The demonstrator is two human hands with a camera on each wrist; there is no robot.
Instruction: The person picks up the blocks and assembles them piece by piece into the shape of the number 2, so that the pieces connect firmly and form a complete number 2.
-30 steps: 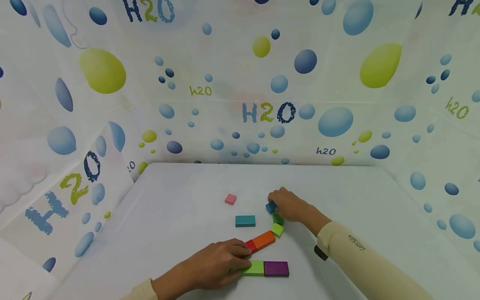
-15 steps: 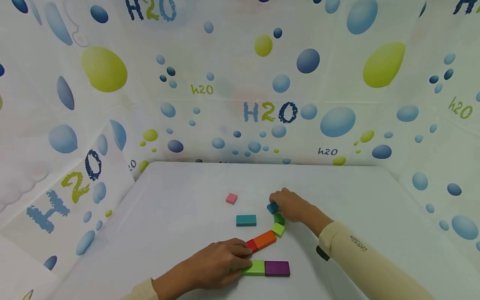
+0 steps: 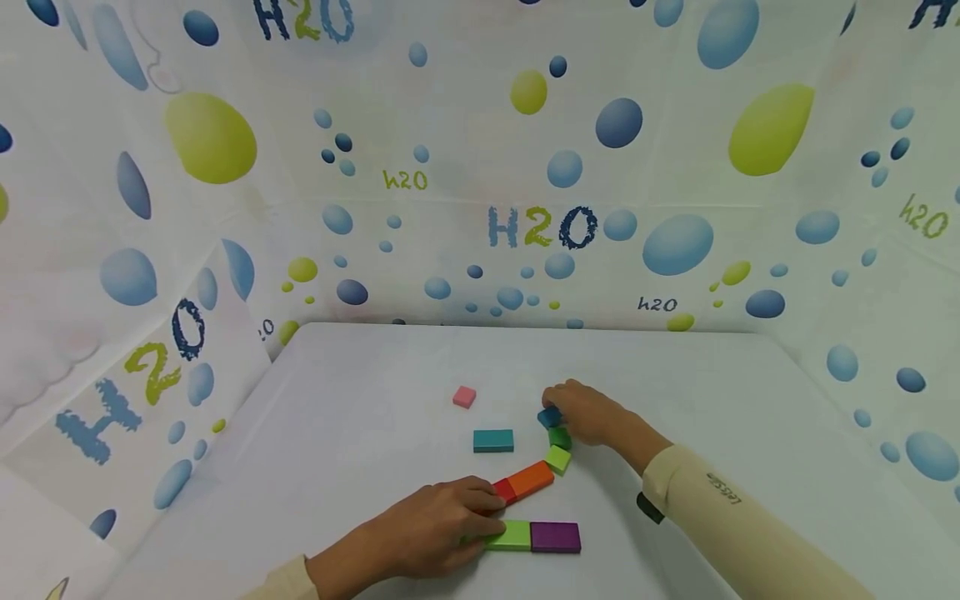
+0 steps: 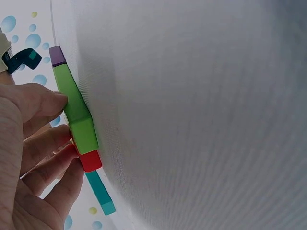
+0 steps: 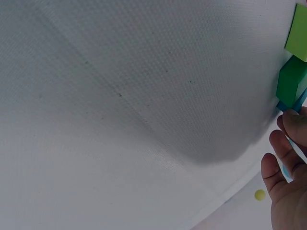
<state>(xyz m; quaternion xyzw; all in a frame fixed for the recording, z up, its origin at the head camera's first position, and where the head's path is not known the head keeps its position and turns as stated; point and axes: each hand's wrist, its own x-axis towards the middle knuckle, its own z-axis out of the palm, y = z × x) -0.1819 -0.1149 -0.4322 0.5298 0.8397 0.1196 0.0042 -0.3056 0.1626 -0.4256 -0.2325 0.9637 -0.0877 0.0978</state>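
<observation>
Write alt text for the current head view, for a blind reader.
A person's right hand pinches a blue block at the far end of a curving row of blocks on a white table. Their left hand touches its red block; a teal block and pink block lie apart.

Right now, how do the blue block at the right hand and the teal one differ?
Contact: the right hand pinches the blue block; no hand touches the teal block.
Pose: in the head view, the blue block sits angled, the teal block nearly square across.
Neighbours: the blue block is next to the dark green block; the teal block lies apart from other blocks.
Shared: both plain, single-coloured.
</observation>
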